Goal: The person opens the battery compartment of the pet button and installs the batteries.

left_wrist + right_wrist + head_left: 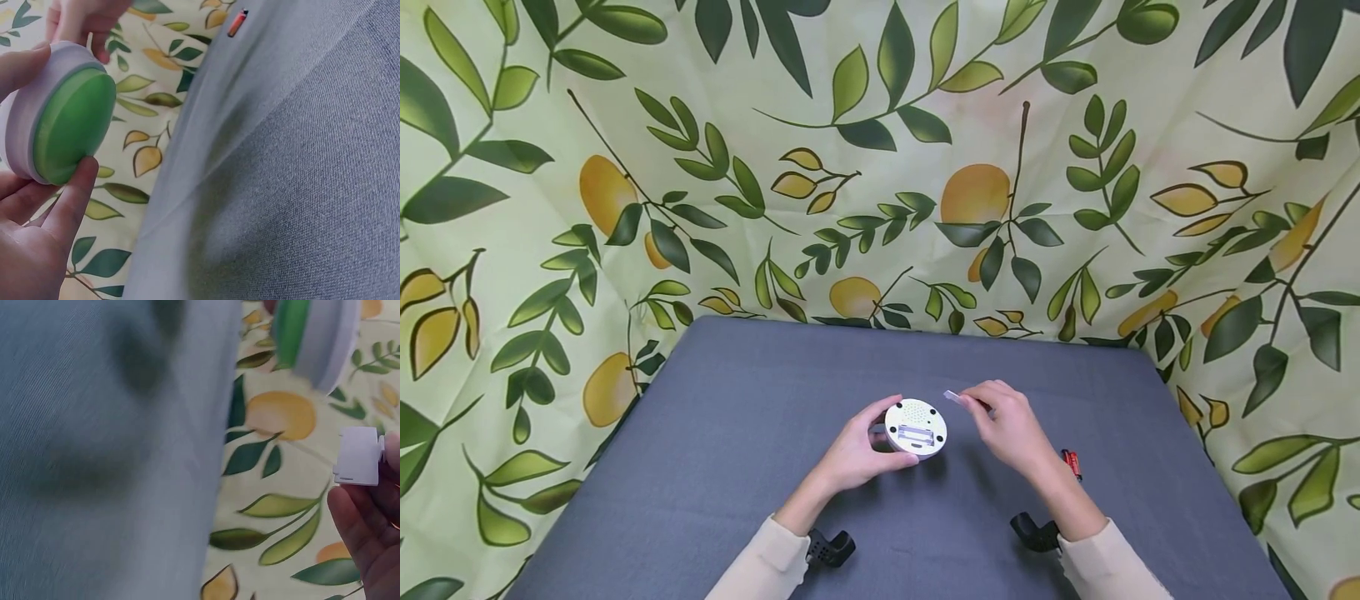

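Note:
My left hand (pixel 856 452) grips a round white push-button device (pixel 913 414) by its rim, thumb on the near side and fingers on the far side. Its flat underside faces up in the head view, showing speaker holes, dark feet and an uncovered battery compartment (pixel 916 435). A green dome (pixel 78 125) forms the other face, seen in the left wrist view with a fingertip against it. To the right, my right hand (pixel 1011 427) pinches a small white battery cover (pixel 359 456) by one edge. The cover is apart from the device.
Red batteries (pixel 1071 463) lie on the grey-blue tabletop (pixel 760 400), partly behind the right forearm. Black wrist mounts (pixel 832 549) hang under both wrists. A fabric backdrop (pixel 880 208) with leaves and fruit rises behind and beside the table.

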Available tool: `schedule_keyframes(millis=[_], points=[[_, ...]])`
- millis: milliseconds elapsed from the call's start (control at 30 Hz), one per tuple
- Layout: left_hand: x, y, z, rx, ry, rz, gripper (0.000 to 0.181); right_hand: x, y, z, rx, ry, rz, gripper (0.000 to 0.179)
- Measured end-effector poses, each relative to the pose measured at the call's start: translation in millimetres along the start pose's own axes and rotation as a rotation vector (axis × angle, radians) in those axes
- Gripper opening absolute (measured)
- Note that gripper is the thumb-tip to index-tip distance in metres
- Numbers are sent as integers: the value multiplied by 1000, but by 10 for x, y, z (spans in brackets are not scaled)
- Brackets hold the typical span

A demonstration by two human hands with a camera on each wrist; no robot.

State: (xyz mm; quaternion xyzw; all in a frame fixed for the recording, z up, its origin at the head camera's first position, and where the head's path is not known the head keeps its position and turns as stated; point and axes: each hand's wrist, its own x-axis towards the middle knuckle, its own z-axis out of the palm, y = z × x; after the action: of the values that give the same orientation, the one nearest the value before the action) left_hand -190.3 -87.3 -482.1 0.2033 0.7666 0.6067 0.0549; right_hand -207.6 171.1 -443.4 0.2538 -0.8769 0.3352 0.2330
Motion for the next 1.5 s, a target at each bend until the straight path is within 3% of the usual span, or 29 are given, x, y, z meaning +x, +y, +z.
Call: schedule_keyframes(millis=[300,500,800,1167,1500], points=[[-10,8,-41,0,7,-9,85,87,312,72,-171,-189,72,6],[-24,24,-40,4,1,-18,85,82,505,170,-302,-288,13,8],[-35,20,-47,6,0,-15,85,10,640,330,-392,-330,-87,6],[-48,30,-54,21,3,-15,85,-111,670,403,-416,-441,-98,5],[-51,12,-45,21,1,-24,85,-109,665,381,-440,-433,-133,8]])
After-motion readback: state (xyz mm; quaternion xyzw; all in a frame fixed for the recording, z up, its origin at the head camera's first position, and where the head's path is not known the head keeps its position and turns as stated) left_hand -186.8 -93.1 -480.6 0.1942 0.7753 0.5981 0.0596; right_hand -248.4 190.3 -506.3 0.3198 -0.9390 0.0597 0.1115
